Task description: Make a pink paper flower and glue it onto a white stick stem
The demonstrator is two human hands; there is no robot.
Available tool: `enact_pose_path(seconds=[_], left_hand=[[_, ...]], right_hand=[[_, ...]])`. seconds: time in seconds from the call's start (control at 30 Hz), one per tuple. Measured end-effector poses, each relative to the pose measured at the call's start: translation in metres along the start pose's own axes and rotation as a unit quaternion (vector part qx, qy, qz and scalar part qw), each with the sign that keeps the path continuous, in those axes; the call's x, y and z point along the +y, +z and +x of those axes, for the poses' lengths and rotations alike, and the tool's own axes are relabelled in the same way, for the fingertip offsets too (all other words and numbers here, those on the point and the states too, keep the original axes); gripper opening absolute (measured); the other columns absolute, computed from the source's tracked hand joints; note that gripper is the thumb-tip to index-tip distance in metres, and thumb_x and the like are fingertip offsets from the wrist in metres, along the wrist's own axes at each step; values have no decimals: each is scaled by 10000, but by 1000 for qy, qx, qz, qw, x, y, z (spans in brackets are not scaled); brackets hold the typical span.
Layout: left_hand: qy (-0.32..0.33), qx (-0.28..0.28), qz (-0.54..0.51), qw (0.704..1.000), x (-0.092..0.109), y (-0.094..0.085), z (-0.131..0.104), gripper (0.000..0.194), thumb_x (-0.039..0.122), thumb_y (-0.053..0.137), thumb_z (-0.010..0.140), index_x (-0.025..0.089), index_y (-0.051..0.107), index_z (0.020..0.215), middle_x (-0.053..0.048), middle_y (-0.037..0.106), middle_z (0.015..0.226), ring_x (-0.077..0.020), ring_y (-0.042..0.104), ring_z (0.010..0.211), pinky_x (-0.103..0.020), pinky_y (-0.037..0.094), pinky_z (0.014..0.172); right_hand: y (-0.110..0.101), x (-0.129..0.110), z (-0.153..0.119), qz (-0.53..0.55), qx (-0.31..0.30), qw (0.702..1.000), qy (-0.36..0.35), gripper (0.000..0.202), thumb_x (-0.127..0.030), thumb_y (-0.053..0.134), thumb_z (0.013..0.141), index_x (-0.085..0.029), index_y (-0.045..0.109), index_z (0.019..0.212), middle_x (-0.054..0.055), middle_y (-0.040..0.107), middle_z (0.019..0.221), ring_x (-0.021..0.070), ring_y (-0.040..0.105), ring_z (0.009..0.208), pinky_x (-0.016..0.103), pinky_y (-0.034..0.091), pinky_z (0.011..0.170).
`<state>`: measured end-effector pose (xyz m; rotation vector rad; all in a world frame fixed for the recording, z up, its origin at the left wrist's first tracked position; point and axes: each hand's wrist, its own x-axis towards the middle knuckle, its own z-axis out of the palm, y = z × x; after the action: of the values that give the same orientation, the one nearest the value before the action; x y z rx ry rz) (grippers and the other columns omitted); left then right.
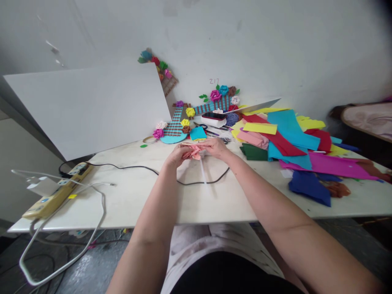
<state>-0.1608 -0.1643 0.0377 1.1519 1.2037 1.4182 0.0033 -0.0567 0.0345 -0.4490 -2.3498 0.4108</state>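
Over the middle of the table, a pink crumpled paper flower (pixel 193 152) is held between both hands. My left hand (pixel 178 155) has its fingers closed on the flower's left side. On the opposite side my right hand (pixel 216 148) grips it, fingers bent around its upper right edge. A thin whitish stick (pixel 203 173) slants down from beneath the flower toward the tabletop. Just beyond the hands lie a small blue paper square (pixel 198 133) and a teal guitar-shaped craft (pixel 174 138) with paper flowers on it.
Coloured paper sheets (pixel 294 134) are piled at the right. A phone (pixel 214 116) rests on a white box. At the left are a power strip (pixel 52 200), a white charger and cables. A black cable (pixel 137 167) crosses the white table (pixel 128 204); a large white board (pixel 92 106) stands behind.
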Motion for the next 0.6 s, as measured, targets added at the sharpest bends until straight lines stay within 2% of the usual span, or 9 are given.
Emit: enact_pose_path(seconds=[0.3, 0.43, 0.6], left_hand=[[33, -38, 30, 998, 0, -1, 0, 283, 256, 686, 579, 101, 679, 816, -71, 688, 674, -176, 642, 580, -295, 487, 621], [31, -43, 17, 998, 1, 1, -2, 290, 242, 703, 568, 100, 680, 820, -56, 674, 646, -183, 646, 577, -319, 504, 646], [16, 5, -10, 1000, 1, 2, 0, 245, 227, 672, 550, 106, 655, 762, -46, 657, 639, -173, 626, 580, -315, 512, 613]], right_hand=[[-3, -3, -1, -48, 2, 999, -9, 313, -185, 548, 866, -324, 707, 1097, -2, 734, 1055, 150, 676, 901, 229, 490, 761], [-3, -2, -1, -52, 3, 999, -6, 277, -234, 552, 877, -316, 715, 1086, 7, 738, 1038, 153, 676, 883, 227, 487, 740], [1, 2, 0, -52, 4, 998, -17, 255, -285, 572, 874, -328, 717, 1080, -6, 739, 1033, 146, 671, 896, 217, 482, 758]])
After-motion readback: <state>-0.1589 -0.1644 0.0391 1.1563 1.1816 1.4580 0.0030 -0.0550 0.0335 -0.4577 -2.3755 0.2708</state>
